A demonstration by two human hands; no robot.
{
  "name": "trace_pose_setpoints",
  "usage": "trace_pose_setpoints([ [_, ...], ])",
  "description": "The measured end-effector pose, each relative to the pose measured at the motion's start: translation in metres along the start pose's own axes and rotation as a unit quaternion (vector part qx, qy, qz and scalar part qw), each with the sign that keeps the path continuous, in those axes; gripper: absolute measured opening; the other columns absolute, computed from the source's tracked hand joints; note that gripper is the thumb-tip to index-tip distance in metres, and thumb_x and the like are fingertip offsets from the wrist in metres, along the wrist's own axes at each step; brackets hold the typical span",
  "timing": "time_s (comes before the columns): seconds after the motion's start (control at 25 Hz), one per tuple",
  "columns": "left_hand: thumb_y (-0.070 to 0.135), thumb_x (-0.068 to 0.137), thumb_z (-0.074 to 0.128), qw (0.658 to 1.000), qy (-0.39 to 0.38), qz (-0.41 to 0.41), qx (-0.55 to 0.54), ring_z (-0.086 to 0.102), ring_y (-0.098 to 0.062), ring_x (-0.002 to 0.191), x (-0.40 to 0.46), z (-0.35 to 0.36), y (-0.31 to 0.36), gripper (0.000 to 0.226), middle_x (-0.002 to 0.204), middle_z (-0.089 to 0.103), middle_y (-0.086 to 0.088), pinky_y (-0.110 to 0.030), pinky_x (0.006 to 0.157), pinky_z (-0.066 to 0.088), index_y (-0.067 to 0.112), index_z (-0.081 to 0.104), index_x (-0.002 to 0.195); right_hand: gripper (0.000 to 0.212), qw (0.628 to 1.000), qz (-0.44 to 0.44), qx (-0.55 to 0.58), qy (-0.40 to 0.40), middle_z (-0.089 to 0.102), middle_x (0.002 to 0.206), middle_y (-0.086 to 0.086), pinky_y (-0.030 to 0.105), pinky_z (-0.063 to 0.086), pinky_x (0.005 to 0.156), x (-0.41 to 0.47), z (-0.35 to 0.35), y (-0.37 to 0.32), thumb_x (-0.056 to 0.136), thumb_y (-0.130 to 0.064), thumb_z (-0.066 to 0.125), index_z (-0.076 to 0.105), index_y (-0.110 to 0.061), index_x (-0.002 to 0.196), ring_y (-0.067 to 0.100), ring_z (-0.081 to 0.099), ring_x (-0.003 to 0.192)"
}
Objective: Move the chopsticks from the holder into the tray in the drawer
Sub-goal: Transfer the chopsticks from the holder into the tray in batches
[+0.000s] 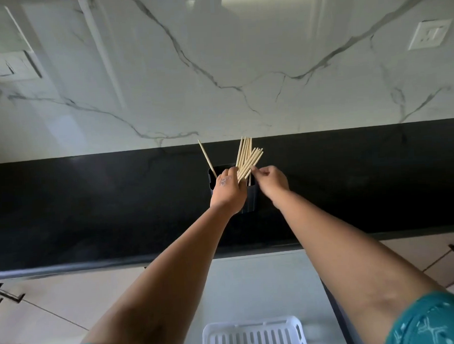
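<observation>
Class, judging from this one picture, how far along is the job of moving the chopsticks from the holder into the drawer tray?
Done: hard to tell; the white tray is cut off at the frame's bottom. In hand: the left hand grips a bundle of chopsticks above the black holder; the right hand pinches them. Left: carrying these over, plus a single chopstick in the holder.

Layout: holder on counter at 12, tray in drawer at 6.
Holder (244, 197) stands on counter (91, 205), w/ wall (215, 67) behind. Chopsticks (246, 157) stick up out of it; one more (206, 158) leans to 11. Left hand (228, 191) at holder's 9, right hand (271, 182) at 3. Tray (254, 336) in drawer (252, 283) below counter edge. Wall socket (430, 33) at 2, switches (4, 66) at 10.
</observation>
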State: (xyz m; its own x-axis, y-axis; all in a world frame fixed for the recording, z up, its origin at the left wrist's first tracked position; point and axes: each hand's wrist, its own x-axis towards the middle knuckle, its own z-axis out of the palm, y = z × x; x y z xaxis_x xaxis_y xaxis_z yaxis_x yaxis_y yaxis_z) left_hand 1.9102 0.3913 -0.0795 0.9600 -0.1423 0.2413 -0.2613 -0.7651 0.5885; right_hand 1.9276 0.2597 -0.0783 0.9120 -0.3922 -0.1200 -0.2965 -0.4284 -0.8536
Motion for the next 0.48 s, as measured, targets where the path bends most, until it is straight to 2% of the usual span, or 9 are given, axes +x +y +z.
trace_pose_setpoints([
  [0.08, 0.017, 0.096, 0.041, 1.000, -0.018, -0.001, -0.006, 0.040, -0.029, 0.132, 0.019, 0.008, -0.014, 0.044, 0.140, 0.047, -0.013, -0.038, 0.105, 0.037, 0.010, 0.038, 0.140, 0.062, 0.999, 0.047, 0.023, 0.004, 0.060, 0.127, 0.007, 0.030, 0.042, 0.075, 0.029, 0.008, -0.001, 0.083, -0.056, 0.064, 0.056, -0.015, 0.128, 0.026, 0.059, 0.113],
  [0.16, 0.014, 0.096, 0.041, 1.000, -0.019, -0.002, -0.012, 0.039, -0.028, 0.133, 0.033, 0.016, -0.025, 0.047, 0.142, 0.045, -0.012, -0.036, 0.106, 0.036, 0.011, 0.036, 0.142, 0.068, 0.997, 0.076, 0.027, 0.005, 0.060, 0.129, 0.009, 0.033, 0.046, 0.078, 0.051, 0.018, -0.004, 0.079, -0.056, 0.069, 0.056, -0.013, 0.129, 0.029, 0.058, 0.116],
  [0.28, 0.020, 0.095, 0.046, 1.000, -0.025, 0.002, -0.006, 0.037, -0.027, 0.135, 0.044, 0.028, -0.033, 0.049, 0.142, 0.045, -0.010, -0.037, 0.104, 0.038, 0.012, 0.036, 0.142, 0.051, 0.995, 0.080, 0.064, 0.011, 0.068, 0.112, 0.008, 0.032, 0.049, 0.072, 0.077, 0.031, -0.009, 0.079, -0.050, 0.072, 0.066, -0.010, 0.110, 0.027, 0.064, 0.099],
  [0.4, 0.025, 0.095, 0.048, 1.000, -0.021, 0.013, 0.005, 0.036, -0.025, 0.132, 0.048, 0.033, -0.036, 0.046, 0.138, 0.047, -0.009, -0.037, 0.101, 0.040, 0.011, 0.039, 0.138, 0.035, 0.994, 0.081, 0.071, 0.028, 0.067, 0.114, 0.010, 0.031, 0.048, 0.070, 0.089, 0.038, -0.014, 0.090, -0.035, 0.065, 0.064, -0.007, 0.112, 0.026, 0.064, 0.098],
  [0.48, 0.025, 0.094, 0.049, 1.000, -0.012, 0.012, 0.007, 0.039, -0.026, 0.129, 0.047, 0.034, -0.037, 0.045, 0.134, 0.049, -0.010, -0.036, 0.100, 0.040, 0.009, 0.042, 0.135, 0.032, 0.994, 0.072, 0.062, 0.044, 0.066, 0.113, 0.011, 0.029, 0.045, 0.066, 0.089, 0.038, -0.013, 0.092, -0.031, 0.063, 0.063, -0.007, 0.112, 0.022, 0.061, 0.090],
])
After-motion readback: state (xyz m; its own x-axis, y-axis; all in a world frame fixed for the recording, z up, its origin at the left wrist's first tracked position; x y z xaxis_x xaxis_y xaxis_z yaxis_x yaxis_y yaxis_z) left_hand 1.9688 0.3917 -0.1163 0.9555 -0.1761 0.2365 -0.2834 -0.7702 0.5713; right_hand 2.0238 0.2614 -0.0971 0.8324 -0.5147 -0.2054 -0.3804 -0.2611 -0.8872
